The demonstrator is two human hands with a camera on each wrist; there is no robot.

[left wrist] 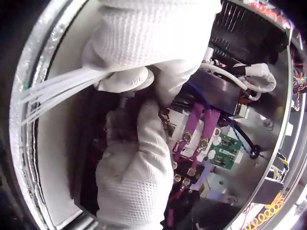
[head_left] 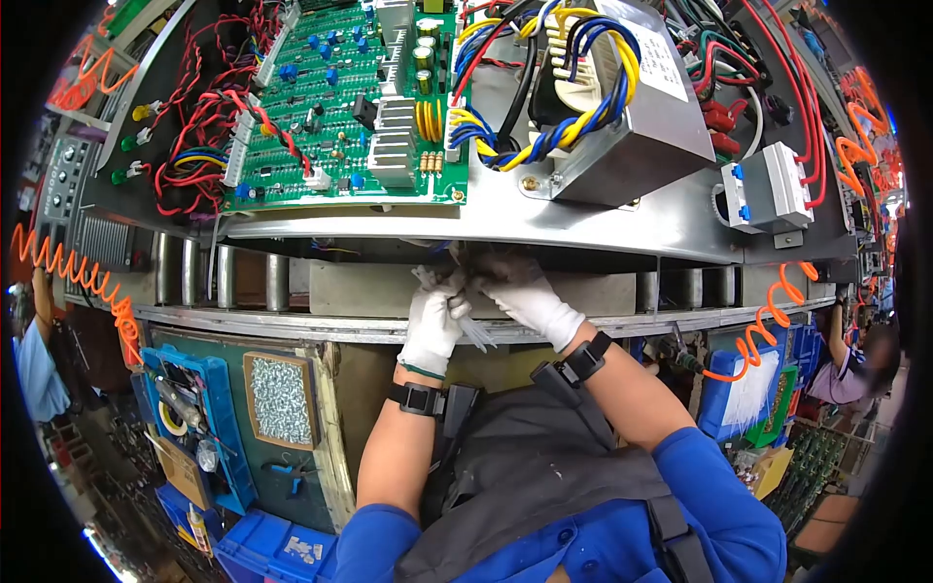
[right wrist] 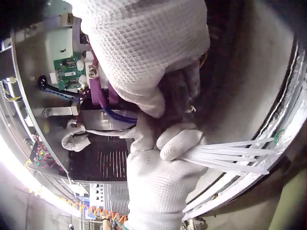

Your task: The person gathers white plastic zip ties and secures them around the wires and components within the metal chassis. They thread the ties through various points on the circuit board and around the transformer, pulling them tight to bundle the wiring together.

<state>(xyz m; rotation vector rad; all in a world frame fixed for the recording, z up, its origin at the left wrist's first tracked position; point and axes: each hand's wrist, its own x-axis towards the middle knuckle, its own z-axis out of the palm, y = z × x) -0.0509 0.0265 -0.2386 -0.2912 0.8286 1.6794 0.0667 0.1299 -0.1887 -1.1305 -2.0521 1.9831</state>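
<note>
— Both hands are under the metal box [head_left: 622, 228]. What is the left hand [head_left: 431, 325] doing?

— Its fingers curl round a bunch of white zip ties [right wrist: 230, 155].

— And the right hand [head_left: 530, 296]?

— It reaches in by the purple wires [left wrist: 199, 124], fingertips touching the left hand. I cannot tell if it holds anything.

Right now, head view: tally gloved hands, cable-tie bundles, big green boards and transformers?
gloved hands: 2, left hand and right hand
cable-tie bundle: 1, gripped by the left hand
green circuit board: 1
transformer: 1
Total: 5
</note>
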